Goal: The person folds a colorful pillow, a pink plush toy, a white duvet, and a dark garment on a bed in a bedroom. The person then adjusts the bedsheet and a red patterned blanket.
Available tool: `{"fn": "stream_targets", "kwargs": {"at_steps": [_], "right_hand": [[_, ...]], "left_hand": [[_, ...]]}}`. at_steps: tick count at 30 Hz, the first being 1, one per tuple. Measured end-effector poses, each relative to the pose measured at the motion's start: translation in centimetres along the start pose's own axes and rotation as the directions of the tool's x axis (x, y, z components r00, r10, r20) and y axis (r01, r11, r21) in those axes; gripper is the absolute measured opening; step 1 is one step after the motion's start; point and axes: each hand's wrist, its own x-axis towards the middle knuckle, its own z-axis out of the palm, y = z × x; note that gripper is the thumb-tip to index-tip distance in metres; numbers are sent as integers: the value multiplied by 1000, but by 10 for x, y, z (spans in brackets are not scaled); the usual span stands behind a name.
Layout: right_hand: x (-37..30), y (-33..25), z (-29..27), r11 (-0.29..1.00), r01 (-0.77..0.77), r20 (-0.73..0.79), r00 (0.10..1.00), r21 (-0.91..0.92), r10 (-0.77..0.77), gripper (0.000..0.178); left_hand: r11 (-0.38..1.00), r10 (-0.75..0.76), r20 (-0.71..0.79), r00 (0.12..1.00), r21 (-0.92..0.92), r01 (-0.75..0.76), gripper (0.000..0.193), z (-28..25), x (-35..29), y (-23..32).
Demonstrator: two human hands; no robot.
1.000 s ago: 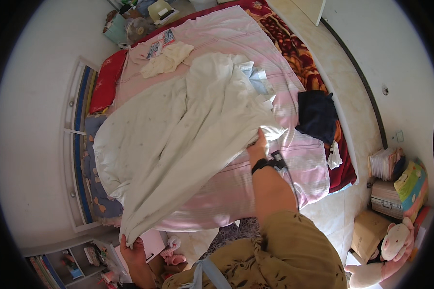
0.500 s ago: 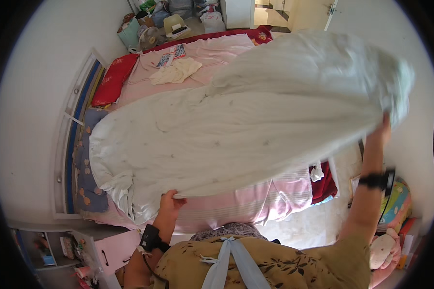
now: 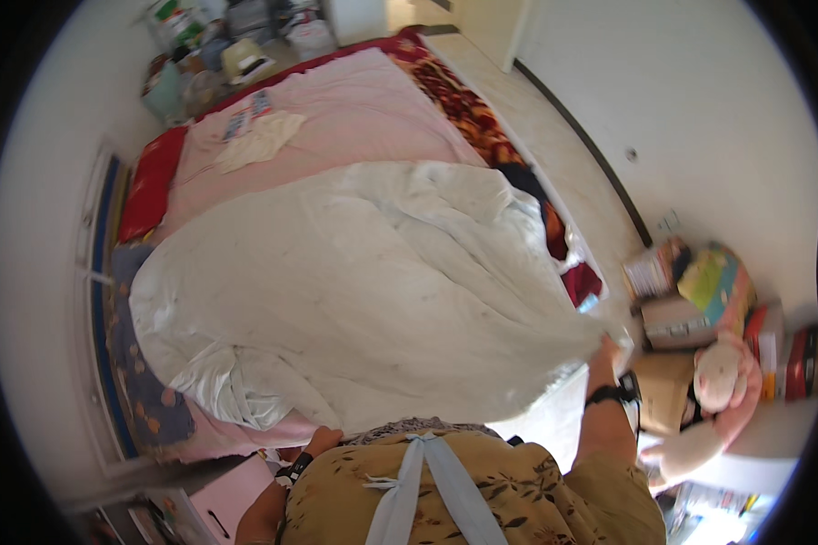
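A large white quilt lies spread across the near part of the bed, creased toward its right end and bunched with shiny folds at its lower left. My right hand grips the quilt's right near corner and pulls the cloth taut out past the bed's edge. Close to my body, my left hand is closed on the quilt's near edge; its fingertips are partly hidden. Pink sheet shows beyond the quilt, with a crumpled cream cloth lying on it.
A red pillow and a blue-grey patterned pillow lie along the bed's left side. A dark red patterned blanket edges the right. Boxes and a pink plush toy stand at right. Bags and a fan fill the far corner.
My right hand has come down and inward, and the raised right part of the quilt has dropped onto the bed. My left hand has drawn nearer my body.
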Motion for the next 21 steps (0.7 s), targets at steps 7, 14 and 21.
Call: {"fn": "stream_targets", "kwargs": {"at_steps": [7,14,21], "right_hand": [[-96,8,89,982,65,314,942,175,-118,40],[-218,3,145,900,408,687,699,-154,-200,32],[-270,3,164,784,614,927,340,-92,-158,36]], "left_hand": [[950,119,245,962,254,-182,22,-4,37,-7],[969,-45,-263,964,-245,-22,35,-169,152,150],[544,87,-286,954,-789,-286,42,-217,223,307]]}}
